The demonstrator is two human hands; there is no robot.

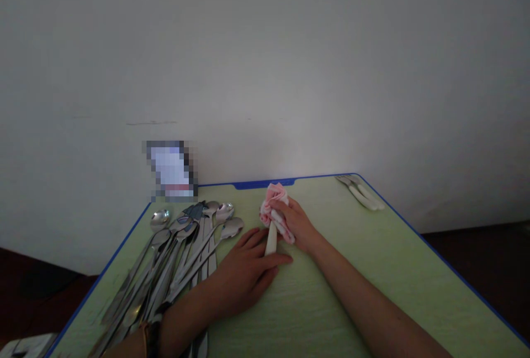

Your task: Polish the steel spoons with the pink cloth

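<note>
Near the middle of the table, my left hand (250, 267) has its fingers around a piece of cutlery with a white handle (271, 239). Its far end is hidden inside a pink and white cloth (276, 195). That cloth is gripped by my right hand (296, 223), wrapped around the hidden end with the thumb on top. Left of my hands lies a pile of metal spoons and other long-handled cutlery (182, 253), with my left forearm across part of it. Two forks with white handles (364, 198) lie side by side at the far right corner.
The light green table (331, 281) has a blue edge and stands against a grey wall (265, 71). A blurred-out phone-like device (171, 170) leans upright at the back left corner. A whitish object (27, 347) shows below the table's left edge.
</note>
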